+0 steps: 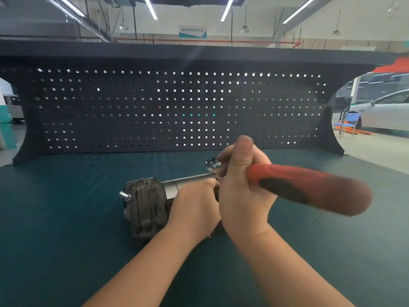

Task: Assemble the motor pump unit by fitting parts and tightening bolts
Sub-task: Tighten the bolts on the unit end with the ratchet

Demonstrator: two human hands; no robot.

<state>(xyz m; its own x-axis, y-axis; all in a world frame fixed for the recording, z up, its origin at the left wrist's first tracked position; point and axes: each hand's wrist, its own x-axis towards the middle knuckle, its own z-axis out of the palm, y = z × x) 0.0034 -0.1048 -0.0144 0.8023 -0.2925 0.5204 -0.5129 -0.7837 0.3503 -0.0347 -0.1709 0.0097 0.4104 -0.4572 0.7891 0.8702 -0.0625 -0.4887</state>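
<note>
The motor pump unit [146, 207] lies on its side on the green bench mat [66, 218]: a dark ribbed housing with a silver cylindrical body running right, and a small silver stud at its left face. My left hand [194, 209] grips the unit's right part, hiding it. My right hand [241, 191] grips a ratchet wrench with a red and black handle [309, 189] that points right. The wrench's chrome head [212, 162] shows just beyond my fingers, above the unit's right end. What the head sits on is hidden.
A dark pegboard back panel [168, 107] with square holes rises behind the bench, under a dark shelf. At the far right, off the bench, stand a blue chair [348, 124] and a white car [385, 111].
</note>
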